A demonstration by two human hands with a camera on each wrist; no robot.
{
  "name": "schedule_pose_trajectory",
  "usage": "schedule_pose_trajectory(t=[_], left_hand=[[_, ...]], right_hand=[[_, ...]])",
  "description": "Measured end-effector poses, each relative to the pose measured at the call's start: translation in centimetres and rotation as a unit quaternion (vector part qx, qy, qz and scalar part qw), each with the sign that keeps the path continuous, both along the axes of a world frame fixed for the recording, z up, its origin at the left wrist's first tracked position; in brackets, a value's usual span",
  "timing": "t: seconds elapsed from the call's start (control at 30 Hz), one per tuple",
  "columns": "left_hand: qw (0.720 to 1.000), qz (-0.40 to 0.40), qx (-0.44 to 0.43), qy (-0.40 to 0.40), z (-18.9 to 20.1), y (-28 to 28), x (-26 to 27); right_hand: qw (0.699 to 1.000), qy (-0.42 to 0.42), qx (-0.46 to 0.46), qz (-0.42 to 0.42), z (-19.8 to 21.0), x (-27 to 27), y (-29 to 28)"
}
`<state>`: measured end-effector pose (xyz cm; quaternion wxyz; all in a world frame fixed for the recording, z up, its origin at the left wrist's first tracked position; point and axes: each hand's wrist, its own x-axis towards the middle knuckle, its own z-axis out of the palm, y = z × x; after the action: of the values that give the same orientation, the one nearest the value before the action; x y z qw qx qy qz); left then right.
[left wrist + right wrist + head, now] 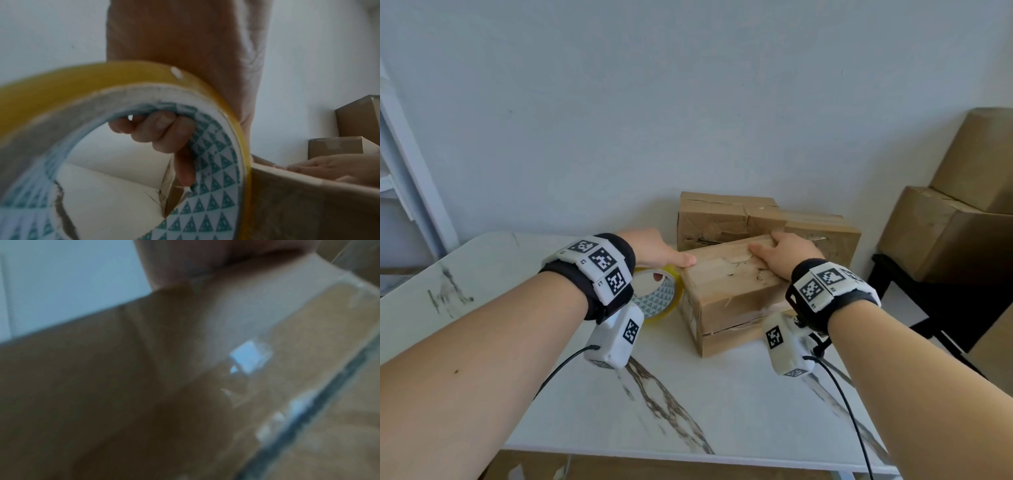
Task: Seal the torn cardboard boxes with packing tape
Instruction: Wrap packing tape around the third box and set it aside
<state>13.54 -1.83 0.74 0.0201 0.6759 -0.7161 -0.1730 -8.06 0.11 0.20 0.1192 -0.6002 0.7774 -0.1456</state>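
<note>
White marble table (722, 404) meets pale wall (688, 102).

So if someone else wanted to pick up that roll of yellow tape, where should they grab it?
Probably through the hole: the tape roll stands on edge beside the front box, and the left hand already hooks its fingers through the core from above.

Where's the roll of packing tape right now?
In the head view, the packing tape roll is in the left hand, fingers hooked through its core, against the near cardboard box's left side.
</note>
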Motion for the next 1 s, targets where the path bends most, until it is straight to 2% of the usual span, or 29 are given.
schedule_pose_trajectory(t=[0.2, 0.27, 0.33, 0.4, 0.47, 0.57, 0.63, 0.73, 0.83, 0.93, 1.0], left_hand=[[1.0, -0.005, -0.004, 0.006, -0.2, 0.4, 0.3], [1.0, -0.012, -0.009, 0.013, -0.2, 0.6, 0.4], [1.0, -0.017, -0.004, 0.021, -0.1, 0.7, 0.5], [0.999, -0.019, 0.005, 0.026, -0.2, 0.8, 0.9], [0.999, -0.02, 0.015, 0.033, -0.5, 0.7, 1.5], [0.998, -0.019, 0.018, 0.055, -0.8, 0.7, 2.4], [0.997, -0.025, 0.013, 0.068, -0.9, 0.9, 2.8], [0.995, -0.026, 0.021, 0.092, -1.2, 0.7, 3.9], [0.982, 0.019, 0.05, 0.182, -1.5, 0.8, 5.5], [0.933, 0.062, 0.072, 0.348, -1.1, 1.1, 6.4], [0.918, 0.06, 0.048, 0.389, -0.4, 1.0, 6.5]], right_hand=[[0.999, -0.047, 0.002, -0.028, 0.4, -0.6, -0.2], [0.999, -0.033, 0.014, -0.023, 0.6, -0.6, 0.0], [1.0, 0.018, 0.019, -0.002, 1.1, -0.5, 0.1], [0.996, 0.083, 0.002, 0.045, 2.1, -0.2, 0.5], [0.986, 0.1, 0.001, 0.137, 3.3, 1.0, 1.6], [0.952, 0.129, 0.066, 0.271, 4.7, 4.1, 3.4], [0.923, 0.19, 0.124, 0.311, 4.7, 6.3, 3.7], [0.897, 0.245, 0.171, 0.324, 4.1, 8.3, 3.2], [0.888, 0.286, 0.173, 0.315, 3.8, 8.8, 2.9], [0.903, 0.25, 0.195, 0.291, 3.9, 9.0, 2.8], [0.906, 0.24, 0.209, 0.279, 3.8, 9.5, 2.9]])
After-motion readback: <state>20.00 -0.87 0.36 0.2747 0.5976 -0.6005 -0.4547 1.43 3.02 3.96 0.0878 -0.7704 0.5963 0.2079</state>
